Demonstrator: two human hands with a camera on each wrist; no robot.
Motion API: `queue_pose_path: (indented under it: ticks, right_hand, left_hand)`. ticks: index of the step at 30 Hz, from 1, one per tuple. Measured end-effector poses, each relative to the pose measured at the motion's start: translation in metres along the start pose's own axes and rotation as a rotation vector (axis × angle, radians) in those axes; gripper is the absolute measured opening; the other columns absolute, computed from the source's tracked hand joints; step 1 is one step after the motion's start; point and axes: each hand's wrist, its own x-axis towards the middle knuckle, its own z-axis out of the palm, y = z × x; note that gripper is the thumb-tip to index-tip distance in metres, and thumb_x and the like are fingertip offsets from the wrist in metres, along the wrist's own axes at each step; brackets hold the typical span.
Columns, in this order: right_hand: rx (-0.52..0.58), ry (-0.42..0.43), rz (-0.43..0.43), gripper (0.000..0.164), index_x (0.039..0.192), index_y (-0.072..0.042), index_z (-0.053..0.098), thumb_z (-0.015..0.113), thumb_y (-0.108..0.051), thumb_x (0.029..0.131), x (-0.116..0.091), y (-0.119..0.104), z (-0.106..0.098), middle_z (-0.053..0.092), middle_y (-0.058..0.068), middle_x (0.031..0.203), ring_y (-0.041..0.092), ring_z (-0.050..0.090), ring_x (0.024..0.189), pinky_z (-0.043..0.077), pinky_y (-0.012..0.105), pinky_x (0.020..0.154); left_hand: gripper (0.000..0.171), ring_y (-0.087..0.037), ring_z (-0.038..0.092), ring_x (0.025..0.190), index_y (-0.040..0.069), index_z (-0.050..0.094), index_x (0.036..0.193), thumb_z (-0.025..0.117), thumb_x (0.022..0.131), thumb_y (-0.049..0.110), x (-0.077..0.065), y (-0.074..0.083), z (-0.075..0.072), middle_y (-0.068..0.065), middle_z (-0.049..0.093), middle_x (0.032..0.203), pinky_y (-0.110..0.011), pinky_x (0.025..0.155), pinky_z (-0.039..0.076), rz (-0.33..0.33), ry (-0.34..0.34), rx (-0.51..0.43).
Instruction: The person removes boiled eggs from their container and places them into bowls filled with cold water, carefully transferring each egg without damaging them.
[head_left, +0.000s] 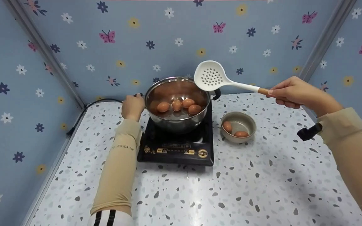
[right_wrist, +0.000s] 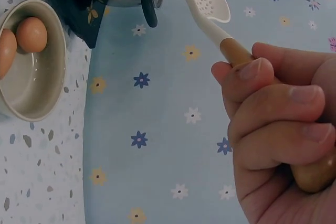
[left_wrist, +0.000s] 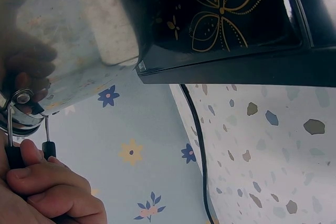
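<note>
Eggs with brown shells (head_left: 177,105) lie in two containers. Four sit inside the round, polished stainless-steel pot (head_left: 178,125), which stands on the flat black rectangular cooktop (head_left: 174,158). Two lie just beside each other in the small round beige bowl (head_left: 240,124), against its inner wall; the bowl rests on the speckled white tabletop (head_left: 231,182), just right of the cooktop and separated from it by a narrow strip.

The right hand (head_left: 297,94) is clamped around the wooden grip of the white perforated skimmer (head_left: 231,83). The skimmer's long axis runs left to right, head leftward, grip rightward. Its head overlaps the pot's right rim in the head view; the right wrist view shows a gap between head and pot.

The left hand (head_left: 133,107) is curled around the pot's left black handle (left_wrist: 16,157). The right black handle (head_left: 217,94) projects beyond the opposite rim.

The blue flower-printed panel (head_left: 168,56) bounds the tabletop's rear edge, close behind the pot. Tabletop surface extends rightward from the bowl and forward from the cooktop's front edge.
</note>
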Motion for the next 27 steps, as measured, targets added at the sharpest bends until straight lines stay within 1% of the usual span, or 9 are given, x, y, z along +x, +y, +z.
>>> queue_pose_path:
  ticks: [7, 16, 24, 27]
  right_hand:
    - [-0.032, 0.009, 0.018, 0.036, 0.125, -0.002, 0.075, 0.063, -0.033, 0.112, 0.009, -0.016, 0.012, 0.062, -0.002, 0.068, 0.009, 0.044, 0.049, 0.037, 0.026, 0.047]
    - [-0.03, 0.013, 0.038, 0.038, 0.124, -0.003, 0.075, 0.065, -0.037, 0.11, 0.02, -0.026, 0.024, 0.061, -0.004, 0.068, 0.008, 0.044, 0.05, 0.036, 0.027, 0.048]
    - [-0.01, 0.009, 0.018, 0.036, 0.123, -0.002, 0.074, 0.066, -0.033, 0.11, 0.027, -0.035, 0.036, 0.06, -0.004, 0.066, 0.007, 0.042, 0.049, 0.035, 0.026, 0.047]
    - [-0.013, 0.003, 0.015, 0.035, 0.123, -0.001, 0.074, 0.065, -0.033, 0.11, 0.031, -0.038, 0.042, 0.06, -0.004, 0.066, 0.007, 0.043, 0.049, 0.035, 0.026, 0.047]
  left_hand:
    - [0.058, -0.047, 0.071, 0.122, -0.008, 0.071, 0.134, 0.037, 0.116, 0.037, -0.001, 0.001, 0.0, -0.031, 0.071, 0.136, -0.06, 0.099, 0.058, -0.005, 0.001, 0.0]
    - [0.057, -0.047, 0.071, 0.12, -0.008, 0.07, 0.134, 0.038, 0.117, 0.036, 0.0, 0.003, -0.001, -0.03, 0.071, 0.135, -0.06, 0.098, 0.057, -0.011, 0.003, -0.003]
    - [0.057, -0.047, 0.07, 0.123, -0.008, 0.07, 0.135, 0.038, 0.116, 0.036, 0.001, 0.002, 0.0, -0.03, 0.071, 0.136, -0.06, 0.099, 0.057, -0.009, 0.004, 0.007]
    - [0.057, -0.045, 0.071, 0.122, -0.007, 0.071, 0.134, 0.038, 0.117, 0.037, 0.0, 0.001, 0.0, -0.029, 0.072, 0.135, -0.059, 0.098, 0.057, -0.014, 0.001, -0.003]
